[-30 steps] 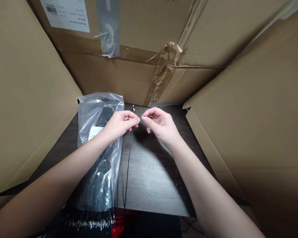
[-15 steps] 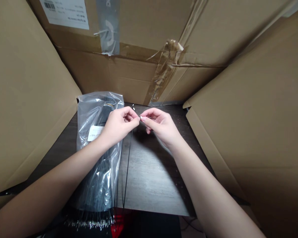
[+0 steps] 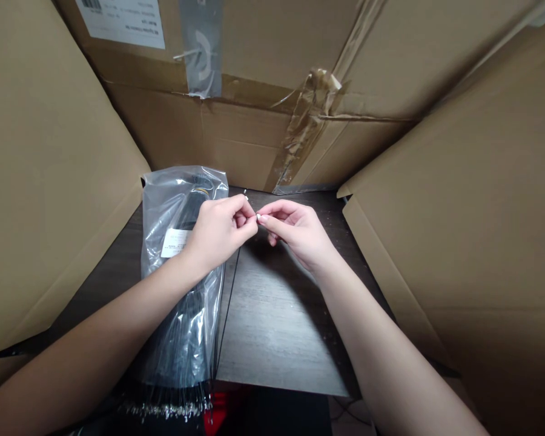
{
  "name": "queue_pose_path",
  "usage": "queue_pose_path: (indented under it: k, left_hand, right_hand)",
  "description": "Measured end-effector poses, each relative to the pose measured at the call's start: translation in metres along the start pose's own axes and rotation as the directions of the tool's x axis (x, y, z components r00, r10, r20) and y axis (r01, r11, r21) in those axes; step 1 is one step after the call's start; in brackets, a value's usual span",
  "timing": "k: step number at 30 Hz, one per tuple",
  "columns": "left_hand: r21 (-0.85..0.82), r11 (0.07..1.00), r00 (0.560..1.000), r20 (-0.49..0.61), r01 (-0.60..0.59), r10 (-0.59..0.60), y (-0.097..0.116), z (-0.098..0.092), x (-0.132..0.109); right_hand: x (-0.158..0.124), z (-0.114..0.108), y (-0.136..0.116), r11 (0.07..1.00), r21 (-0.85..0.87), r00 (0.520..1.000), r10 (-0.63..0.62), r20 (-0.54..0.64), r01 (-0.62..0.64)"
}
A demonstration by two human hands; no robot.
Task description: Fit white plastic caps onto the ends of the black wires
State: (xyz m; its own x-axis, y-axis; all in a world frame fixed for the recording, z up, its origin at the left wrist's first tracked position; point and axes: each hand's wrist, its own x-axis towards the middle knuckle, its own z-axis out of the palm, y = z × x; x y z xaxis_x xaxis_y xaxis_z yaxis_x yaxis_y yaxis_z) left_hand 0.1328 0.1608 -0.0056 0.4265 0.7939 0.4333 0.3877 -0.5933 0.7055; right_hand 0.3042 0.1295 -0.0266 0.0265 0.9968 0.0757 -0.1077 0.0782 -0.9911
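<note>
My left hand [image 3: 220, 230] is closed in a pinch on a thin black wire [image 3: 229, 297], which trails down toward the table's front edge. Between the fingertips of my right hand [image 3: 297, 233] is a small white connector [image 3: 259, 218], also pinched. The fingertips of both hands meet at the connector; whether the wire's end sits inside it cannot be made out. Under my left forearm lies a clear plastic bag [image 3: 200, 339] holding a bundle of black wires, whose metal-tipped ends [image 3: 168, 410] stick out past the table's front edge.
Cardboard walls stand on the left [image 3: 49, 181], on the right [image 3: 472, 200] and at the back [image 3: 236, 121]. The dark wooden table [image 3: 281, 339] lies between them. A tiny white piece [image 3: 246, 195] is beyond my left fingers.
My left fingers have curled a little and edged right against the right fingertips. The wire's lower part has swung slightly left. The right hand holds nearly the same pose.
</note>
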Motion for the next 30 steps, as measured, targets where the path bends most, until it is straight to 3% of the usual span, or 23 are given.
queue_pose_path:
  k: [6,20,30]
  left_hand:
    - [0.008,1.000,0.999,0.038,-0.002,0.001,-0.0022,-0.0007,-0.0003]
    - [0.012,1.000,1.000,0.012,-0.007,0.007,-0.0001,0.0012,-0.0010]
    - [-0.162,0.973,0.986,0.059,0.165,-0.158,0.0051,-0.0015,0.0013]
  right_hand:
    - [-0.0004,-0.0013,-0.0004,1.000,-0.015,1.000,0.010,-0.003,-0.010]
    - [-0.0006,-0.0005,0.0002,0.999,0.036,0.997,0.023,-0.080,-0.020]
    - [-0.0009,-0.0012,-0.0011,0.997,0.044,0.998,0.062,-0.026,-0.060]
